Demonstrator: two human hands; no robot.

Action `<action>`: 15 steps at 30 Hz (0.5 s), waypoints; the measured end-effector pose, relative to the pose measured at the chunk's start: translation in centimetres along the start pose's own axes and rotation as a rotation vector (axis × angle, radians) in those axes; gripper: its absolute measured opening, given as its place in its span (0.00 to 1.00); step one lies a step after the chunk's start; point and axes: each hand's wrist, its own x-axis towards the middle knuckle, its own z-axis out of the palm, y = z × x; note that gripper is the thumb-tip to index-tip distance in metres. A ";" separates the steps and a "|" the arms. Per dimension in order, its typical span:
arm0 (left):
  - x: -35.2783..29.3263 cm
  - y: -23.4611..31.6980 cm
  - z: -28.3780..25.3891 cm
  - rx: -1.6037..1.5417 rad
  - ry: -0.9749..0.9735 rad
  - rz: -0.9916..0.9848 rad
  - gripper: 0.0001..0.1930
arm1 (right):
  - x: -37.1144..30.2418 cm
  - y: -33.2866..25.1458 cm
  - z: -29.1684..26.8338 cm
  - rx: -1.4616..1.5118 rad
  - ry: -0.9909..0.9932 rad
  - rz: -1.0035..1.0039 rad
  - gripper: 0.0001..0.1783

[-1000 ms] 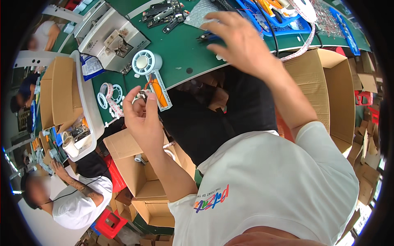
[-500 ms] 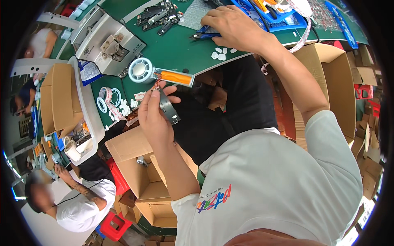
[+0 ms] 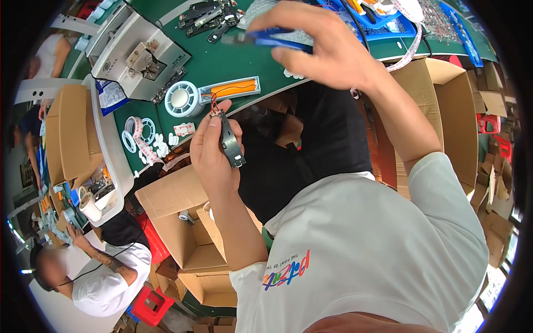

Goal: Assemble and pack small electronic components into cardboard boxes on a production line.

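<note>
Pliers (image 3: 280, 42) are up off the tabletop since the last frame, where they lay under the fingertips; the right hand (image 3: 333, 53) now carries them in the air, its fingers wrapped round the blue handles. Jaws point left and are motion-blurred; cannot tell whether they are parted. Left hand (image 3: 206, 149) is closed on a black curved plastic part (image 3: 230, 144), pinched between thumb and fingers just off the table edge, long side slanting down to the right. Thin red wires (image 3: 213, 100) run from its upper end to the light-blue handheld fan (image 3: 193, 104), which lies on the green table (image 3: 216, 62) with its round head left and its open handle right. Orange battery cell (image 3: 236, 87) sits lengthwise in that handle. Left of the fan: white pads (image 3: 161, 146) and a grey metal machine (image 3: 136, 61). Beyond: a pile of black parts (image 3: 208, 21).
</note>
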 end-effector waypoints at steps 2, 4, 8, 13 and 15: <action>0.1 0.0 0.2 -0.013 0.000 0.003 0.18 | -1.0 -2.2 0.0 -0.005 -0.118 0.067 0.17; 0.1 0.0 0.2 -0.020 0.002 0.001 0.18 | -1.7 -3.2 0.5 -0.007 -0.236 0.134 0.17; 0.2 0.2 0.3 0.026 -0.010 0.017 0.17 | -3.0 -3.5 2.8 -0.298 -0.321 0.060 0.17; 0.2 0.1 0.0 0.033 0.000 0.014 0.17 | -2.8 -3.5 3.7 -0.433 -0.321 0.084 0.18; 0.2 0.1 -0.1 0.031 0.003 0.012 0.17 | -2.8 -3.4 3.9 -0.437 -0.321 0.083 0.17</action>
